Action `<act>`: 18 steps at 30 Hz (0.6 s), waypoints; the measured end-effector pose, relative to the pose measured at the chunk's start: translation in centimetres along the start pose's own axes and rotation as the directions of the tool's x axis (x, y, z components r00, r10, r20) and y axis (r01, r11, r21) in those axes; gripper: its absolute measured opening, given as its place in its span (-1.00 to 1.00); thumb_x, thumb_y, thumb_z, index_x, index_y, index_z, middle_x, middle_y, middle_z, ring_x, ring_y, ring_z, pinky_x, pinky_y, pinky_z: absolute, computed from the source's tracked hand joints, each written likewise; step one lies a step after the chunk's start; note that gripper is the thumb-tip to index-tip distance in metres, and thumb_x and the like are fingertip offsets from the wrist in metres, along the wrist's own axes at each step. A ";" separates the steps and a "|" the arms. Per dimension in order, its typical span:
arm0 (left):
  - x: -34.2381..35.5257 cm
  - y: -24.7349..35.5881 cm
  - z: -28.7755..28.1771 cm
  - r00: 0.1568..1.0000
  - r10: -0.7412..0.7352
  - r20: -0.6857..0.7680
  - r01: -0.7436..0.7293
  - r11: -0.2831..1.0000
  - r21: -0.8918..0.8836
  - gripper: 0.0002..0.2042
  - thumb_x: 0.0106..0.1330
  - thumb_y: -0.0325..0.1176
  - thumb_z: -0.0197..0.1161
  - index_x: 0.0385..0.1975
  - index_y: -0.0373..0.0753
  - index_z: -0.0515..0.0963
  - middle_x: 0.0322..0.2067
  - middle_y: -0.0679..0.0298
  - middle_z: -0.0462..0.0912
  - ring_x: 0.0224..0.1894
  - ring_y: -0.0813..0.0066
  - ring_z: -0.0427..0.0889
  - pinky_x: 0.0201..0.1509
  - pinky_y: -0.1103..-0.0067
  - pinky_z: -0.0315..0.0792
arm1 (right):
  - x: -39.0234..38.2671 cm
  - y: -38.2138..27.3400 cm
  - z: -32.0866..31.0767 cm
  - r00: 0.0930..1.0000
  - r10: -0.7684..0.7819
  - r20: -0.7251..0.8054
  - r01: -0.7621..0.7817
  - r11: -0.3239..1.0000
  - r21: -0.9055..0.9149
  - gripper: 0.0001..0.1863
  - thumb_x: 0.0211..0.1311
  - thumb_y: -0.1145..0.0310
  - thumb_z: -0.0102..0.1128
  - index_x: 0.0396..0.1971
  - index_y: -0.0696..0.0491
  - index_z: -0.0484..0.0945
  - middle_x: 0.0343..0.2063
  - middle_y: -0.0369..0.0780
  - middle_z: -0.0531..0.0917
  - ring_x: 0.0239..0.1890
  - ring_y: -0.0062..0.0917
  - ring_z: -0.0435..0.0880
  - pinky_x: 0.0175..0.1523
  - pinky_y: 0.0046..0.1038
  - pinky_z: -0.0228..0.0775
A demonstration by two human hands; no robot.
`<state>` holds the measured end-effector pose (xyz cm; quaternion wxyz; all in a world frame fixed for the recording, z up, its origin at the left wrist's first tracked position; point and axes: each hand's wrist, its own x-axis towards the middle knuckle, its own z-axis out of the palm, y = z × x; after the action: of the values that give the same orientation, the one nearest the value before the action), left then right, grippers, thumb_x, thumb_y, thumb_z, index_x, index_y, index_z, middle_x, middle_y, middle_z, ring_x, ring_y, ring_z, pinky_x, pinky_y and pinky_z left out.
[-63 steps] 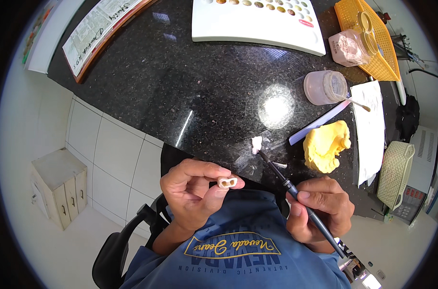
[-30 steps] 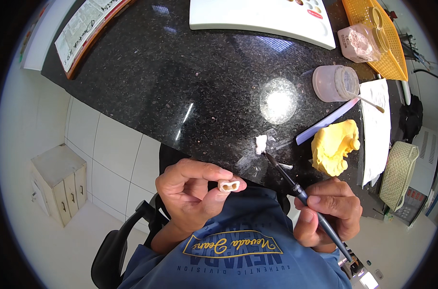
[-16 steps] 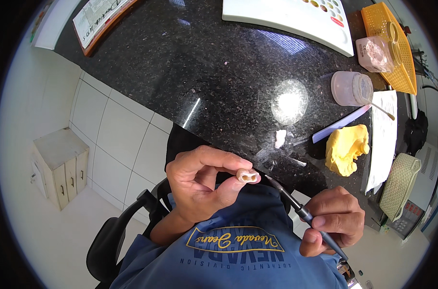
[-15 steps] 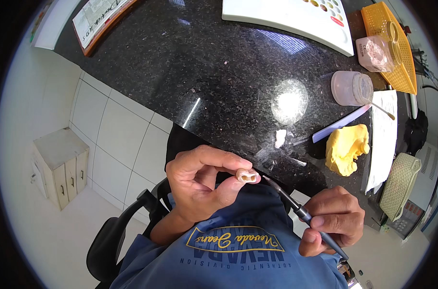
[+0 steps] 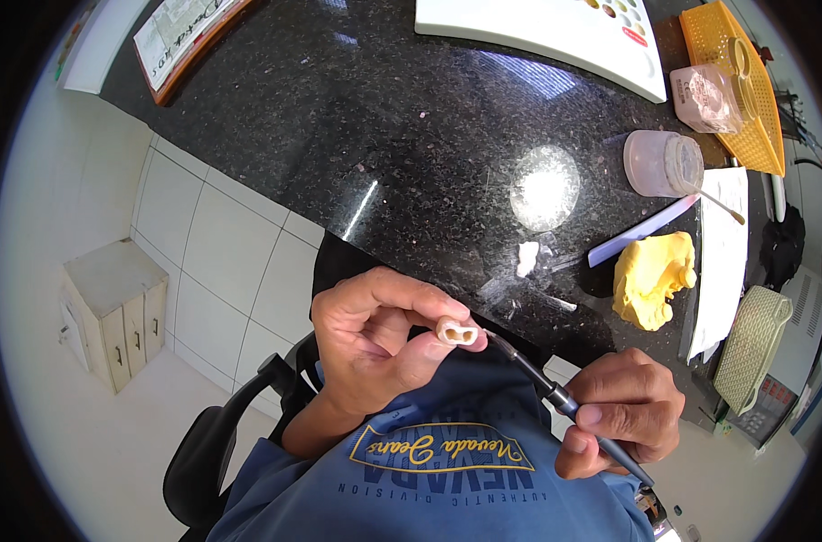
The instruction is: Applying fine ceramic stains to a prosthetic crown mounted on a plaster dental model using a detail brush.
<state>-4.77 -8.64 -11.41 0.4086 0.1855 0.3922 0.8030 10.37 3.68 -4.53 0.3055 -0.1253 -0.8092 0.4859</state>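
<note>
My left hand (image 5: 375,343) pinches a small white and tan dental piece (image 5: 456,332) with two hollows, facing up. My right hand (image 5: 623,415) grips a dark brush (image 5: 542,384), its tip touching or very close to the piece's right side. Beyond them a white dab of paste (image 5: 526,258) lies among smears on the black speckled countertop (image 5: 275,135). To the right are a yellow dental cast (image 5: 653,280), a purple strip (image 5: 637,233) and a white paper (image 5: 718,271). Behind these stands a translucent jar (image 5: 650,164) with a thin stick (image 5: 727,211).
A white well palette (image 5: 528,23), yellow basket (image 5: 750,135) and pink-filled container (image 5: 700,95) sit at the back right, a wood-edged board (image 5: 171,50) at the back left. A green basket (image 5: 750,352) is at far right, a cabinet (image 5: 112,316) lower left, a chair armrest (image 5: 194,461) beside me.
The brush tip has left the white dab and come across to the piece in my left hand. That hand has shifted slightly right and up, and the head view has shifted.
</note>
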 end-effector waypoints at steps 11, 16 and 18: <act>0.0 -0.4 0.1 0.999 -0.047 0.012 0.049 0.967 -0.248 -0.90 0.16 -0.63 0.17 -0.35 -0.48 0.44 -0.44 -0.03 0.61 -0.37 0.29 0.69 -0.26 0.43 0.64 | 0.1 0.1 0.5 0.999 -0.034 -0.026 0.035 0.997 0.071 -0.77 -0.08 0.44 0.42 -0.45 0.12 0.52 -0.59 -0.21 0.57 -0.62 -0.49 0.61 -0.61 -0.57 0.47; -0.1 -0.4 0.1 0.999 -0.039 0.001 0.038 0.970 -0.239 -0.89 0.15 -0.64 0.17 -0.35 -0.49 0.44 -0.43 -0.03 0.61 -0.37 0.30 0.69 -0.26 0.43 0.65 | 0.1 0.1 0.4 0.999 -0.049 -0.011 0.050 0.997 0.062 -0.79 -0.08 0.48 0.40 -0.45 0.13 0.53 -0.57 -0.21 0.58 -0.61 -0.48 0.61 -0.60 -0.56 0.48; -0.1 -0.4 0.1 0.999 -0.035 -0.003 0.034 0.971 -0.235 -0.89 0.15 -0.64 0.17 -0.35 -0.49 0.44 -0.43 -0.03 0.61 -0.37 0.30 0.69 -0.26 0.43 0.65 | 0.2 0.2 0.4 0.999 -0.052 -0.005 0.053 0.996 0.066 -0.79 -0.07 0.46 0.41 -0.46 0.13 0.53 -0.58 -0.20 0.58 -0.61 -0.48 0.61 -0.60 -0.56 0.48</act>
<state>-4.47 -8.52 -11.71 0.4402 0.1261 0.2990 0.8372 9.96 3.56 -4.80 0.3234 -0.0945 -0.7952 0.5041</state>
